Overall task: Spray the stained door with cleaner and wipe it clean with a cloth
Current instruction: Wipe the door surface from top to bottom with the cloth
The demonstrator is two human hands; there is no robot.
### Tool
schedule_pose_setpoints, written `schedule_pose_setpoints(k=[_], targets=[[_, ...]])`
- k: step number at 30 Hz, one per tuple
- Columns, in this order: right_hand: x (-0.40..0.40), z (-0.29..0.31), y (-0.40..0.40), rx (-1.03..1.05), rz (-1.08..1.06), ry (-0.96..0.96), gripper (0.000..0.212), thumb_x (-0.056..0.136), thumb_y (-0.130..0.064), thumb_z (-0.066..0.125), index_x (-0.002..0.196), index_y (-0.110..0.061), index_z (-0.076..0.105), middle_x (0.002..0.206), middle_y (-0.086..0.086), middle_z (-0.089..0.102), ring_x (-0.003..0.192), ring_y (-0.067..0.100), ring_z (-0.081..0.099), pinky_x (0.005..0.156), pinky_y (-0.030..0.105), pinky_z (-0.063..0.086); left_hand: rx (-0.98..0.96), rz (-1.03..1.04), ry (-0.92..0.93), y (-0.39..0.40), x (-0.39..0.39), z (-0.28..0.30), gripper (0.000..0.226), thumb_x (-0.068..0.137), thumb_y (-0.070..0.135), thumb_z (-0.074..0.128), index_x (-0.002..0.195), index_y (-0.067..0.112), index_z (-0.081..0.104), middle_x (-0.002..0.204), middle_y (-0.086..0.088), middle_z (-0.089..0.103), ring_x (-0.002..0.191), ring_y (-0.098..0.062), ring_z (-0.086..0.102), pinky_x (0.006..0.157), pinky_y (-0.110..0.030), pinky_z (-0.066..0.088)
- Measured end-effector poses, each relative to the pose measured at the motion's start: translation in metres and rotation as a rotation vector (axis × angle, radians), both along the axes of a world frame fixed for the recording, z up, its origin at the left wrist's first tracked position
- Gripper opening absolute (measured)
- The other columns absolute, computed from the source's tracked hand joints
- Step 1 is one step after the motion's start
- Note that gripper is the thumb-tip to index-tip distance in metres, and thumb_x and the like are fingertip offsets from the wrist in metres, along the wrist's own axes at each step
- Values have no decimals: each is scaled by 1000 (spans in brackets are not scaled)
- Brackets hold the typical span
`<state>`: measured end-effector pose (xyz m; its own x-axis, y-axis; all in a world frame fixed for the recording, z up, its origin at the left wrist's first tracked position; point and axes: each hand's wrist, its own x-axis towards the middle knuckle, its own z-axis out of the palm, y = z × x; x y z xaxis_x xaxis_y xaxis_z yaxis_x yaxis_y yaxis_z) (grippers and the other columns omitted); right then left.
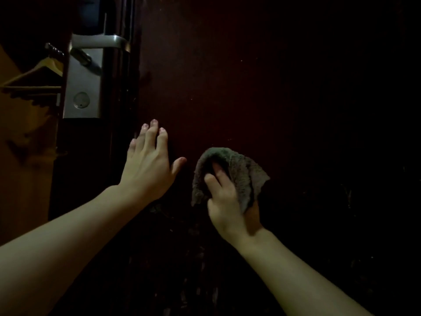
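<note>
Two bare hands are working at a dark door (250, 76), and no readable writing is showing anywhere. Near the door's left edge a silver lock plate (82, 87) is standing upright, its handle (100, 41) lying crosswise. The left hand (149, 165) is pressing flat, fingers straight and released. The right hand (227, 201) is grasping a bunched grey cloth (239, 169) against the door's middle; its long axis is unclear.

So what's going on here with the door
A person is wiping a dark door. The right hand grips a grey cloth against the panel, while the left hand lies flat on the door just below the metal lock plate. Smudges still show lower down. No spray bottle is in view.
</note>
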<state>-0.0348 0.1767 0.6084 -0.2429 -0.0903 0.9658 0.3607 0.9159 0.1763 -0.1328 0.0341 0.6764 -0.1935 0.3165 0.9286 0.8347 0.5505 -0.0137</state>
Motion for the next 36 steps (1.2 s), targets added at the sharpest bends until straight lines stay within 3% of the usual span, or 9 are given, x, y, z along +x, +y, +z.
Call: schedule_pose_setpoints(k=[2, 5, 8, 11, 12, 16, 22, 29, 36], targets=[[15, 6, 8, -24, 95, 19, 36, 88, -1, 43, 121, -6, 58, 136, 2, 48, 123, 29, 45, 106, 23, 36, 1, 0, 8, 2, -1, -1, 82, 90, 50, 50, 148, 1, 21, 157, -19, 15, 147, -34, 7, 117, -52, 19], [14, 21, -9, -9, 39, 41, 33, 79, -15, 52, 111, -21, 61, 125, 5, 59, 114, 31, 50, 75, 46, 53, -10, 8, 31, 2, -5, -1, 79, 89, 45, 56, 146, -2, 27, 154, -23, 23, 146, -37, 14, 115, -54, 23], [-14, 40, -20, 29, 221, -64, 31, 89, -18, 43, 115, -15, 61, 131, 10, 55, 125, 32, 46, 102, 49, 41, -31, 44, 44, -1, -8, 0, 76, 87, 41, 58, 144, -2, 31, 152, -25, 27, 144, -39, 19, 114, -55, 27], [-7, 51, -6, -14, 227, 15, 39, 95, -29, 41, 128, -13, 56, 139, 4, 49, 127, -2, 35, 116, 26, 22, -8, 83, 66, -2, -5, 1, 76, 85, 49, 55, 143, 4, 35, 148, -27, 33, 139, -43, 27, 108, -57, 32], [5, 48, 5, -55, 211, 34, 39, 94, -20, 39, 126, -8, 57, 136, 11, 51, 125, 2, 36, 114, 22, 22, -2, 85, 72, -1, -2, 2, 76, 85, 54, 51, 145, 10, 35, 148, -26, 32, 138, -44, 29, 108, -58, 31], [58, 22, 54, -171, -42, 179, 44, 77, -13, 33, 114, -12, 56, 126, 20, 56, 113, 45, 52, 96, 61, 41, -88, 57, 168, 17, 25, 9, 80, 81, 68, 31, 152, 32, 19, 158, -17, 15, 145, -36, 14, 114, -55, 20], [117, -5, 86, -405, -293, 363, 45, 77, -6, 52, 122, -12, 56, 134, 16, 52, 125, 42, 42, 97, 67, 31, -206, -41, 186, 77, 76, 8, 92, 78, 75, 41, 151, 39, -2, 160, -9, -16, 146, -33, -15, 116, -54, 0], [90, -6, 72, -124, -138, 159, 39, 82, -15, 33, 113, -22, 55, 124, 7, 59, 113, 31, 56, 93, 53, 47, -91, -55, 228, 92, 75, 3, 96, 71, 81, 43, 151, 32, 21, 160, -15, 10, 146, -41, 6, 111, -64, 17], [200, -52, 158, -365, -277, 377, 38, 82, -12, 41, 120, -12, 46, 124, 24, 57, 117, 51, 49, 92, 62, 41, -65, -39, 275, 100, 75, 2, 98, 69, 84, 28, 151, 29, 23, 158, -18, 16, 143, -47, 12, 105, -71, 17]])
